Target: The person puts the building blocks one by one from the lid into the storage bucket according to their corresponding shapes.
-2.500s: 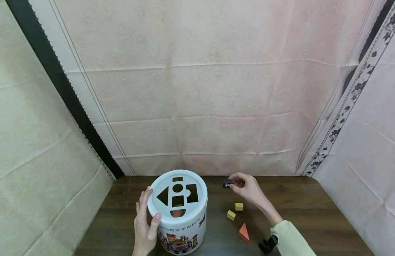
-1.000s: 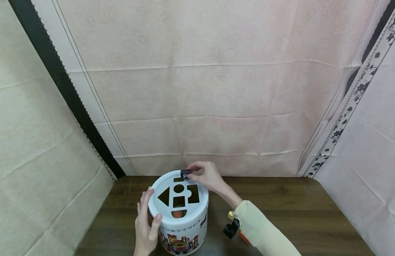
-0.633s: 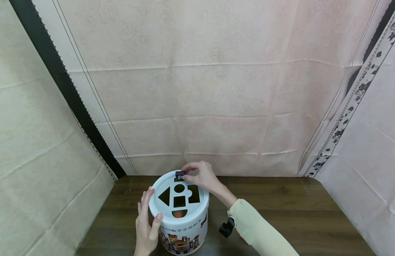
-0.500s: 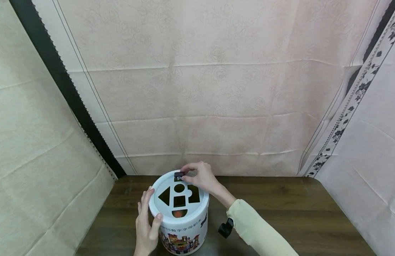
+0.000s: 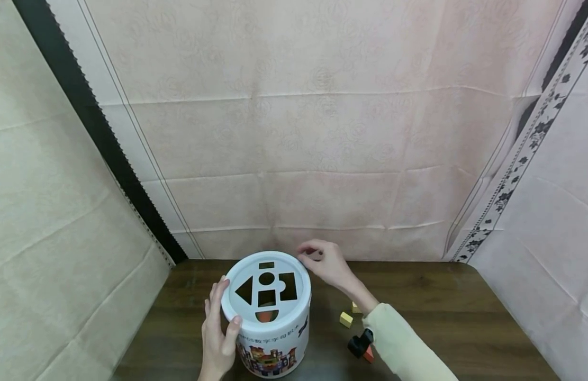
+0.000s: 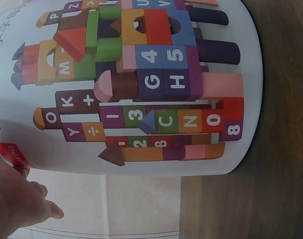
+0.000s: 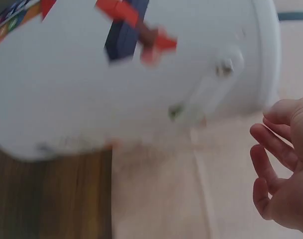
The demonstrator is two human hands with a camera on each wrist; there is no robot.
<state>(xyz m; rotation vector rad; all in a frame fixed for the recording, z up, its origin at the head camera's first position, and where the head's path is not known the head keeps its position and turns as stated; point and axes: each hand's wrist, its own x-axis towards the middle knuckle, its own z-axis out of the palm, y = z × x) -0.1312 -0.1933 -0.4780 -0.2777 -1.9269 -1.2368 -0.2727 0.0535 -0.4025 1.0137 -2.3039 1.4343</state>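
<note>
A white bucket (image 5: pixel 272 338) with a pale blue shape-sorter lid (image 5: pixel 294 312) stands on the table, printed with pictures of colourful lettered blocks. My left hand (image 5: pixel 216 333) grips the bucket's left side near the rim, thumb in front and fingers further back. My right hand (image 5: pixel 324 262) is beside the lid's far right edge, fingers loosely curved and nothing between them; the right wrist view shows those fingers (image 7: pixel 270 149) apart. The lid's rectangular slot (image 5: pixel 266 265) is unobstructed. Something orange (image 5: pixel 264 316) shows through the half-round hole. The black P block is out of sight.
To the bucket's right lie two yellow blocks (image 5: pixel 346 319), one partly behind the right forearm. An orange triangular block (image 5: pixel 368 354) is partly covered by the black wrist device (image 5: pixel 360 343). Pale cloth (image 5: pixel 346 201) hangs behind the wooden table (image 5: pixel 427 291).
My right hand carried a black P block from the table to the lid's rectangular slot and let it go; it has since drawn back rightward, empty. The left hand kept its place.
</note>
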